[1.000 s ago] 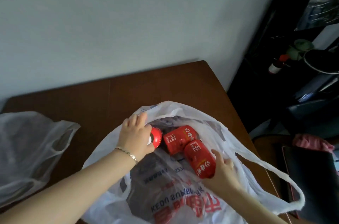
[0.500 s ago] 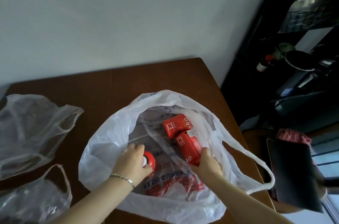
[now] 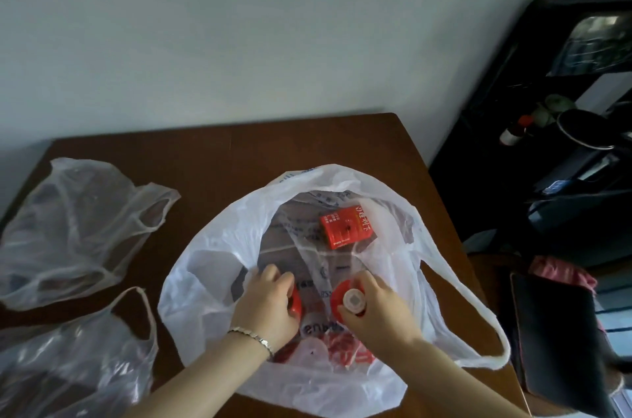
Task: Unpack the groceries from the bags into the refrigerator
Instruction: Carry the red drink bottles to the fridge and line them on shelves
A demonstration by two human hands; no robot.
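**Asker:** Where are my hands right now?

**Describer:** Both are inside the open mouth of a white shopping bag [image 3: 212, 267]. The bag sits on a brown wooden table [image 3: 239, 151] that stands against a pale wall. Your left hand [image 3: 265, 308] has a thin silver bracelet [image 3: 253, 339] at the wrist. Your right hand [image 3: 376, 315] is just beside it, and the two do not touch.

**Asker:** What are my fingers doing?

**Describer:** The fingers of your left hand are curled down over the left bottle [image 3: 294, 302]. Only a sliver of red shows past your knuckles, so you cannot tell how it stands. Your right hand wraps round the right bottle [image 3: 354, 298]. That one is upright, with its round white cap facing up between your thumb and curled fingers and its red shoulder showing around the cap.

**Asker:** Is anything else in the bag?

**Describer:** Yes, a third bottle [image 3: 347, 226], red with white writing, lies on its side at the far side of the bag, well apart from both hands. The bag's printed lettering shows through the plastic under your wrists.

**Asker:** And around the bag?

**Describer:** Two clear plastic bags lie crumpled on the table to your left. One is at the far left [image 3: 78, 222] and the other at the near left corner [image 3: 68, 363]. To your right, beyond the table edge, stands a black shelf unit [image 3: 485, 151] holding dark items that are too blurred to name.
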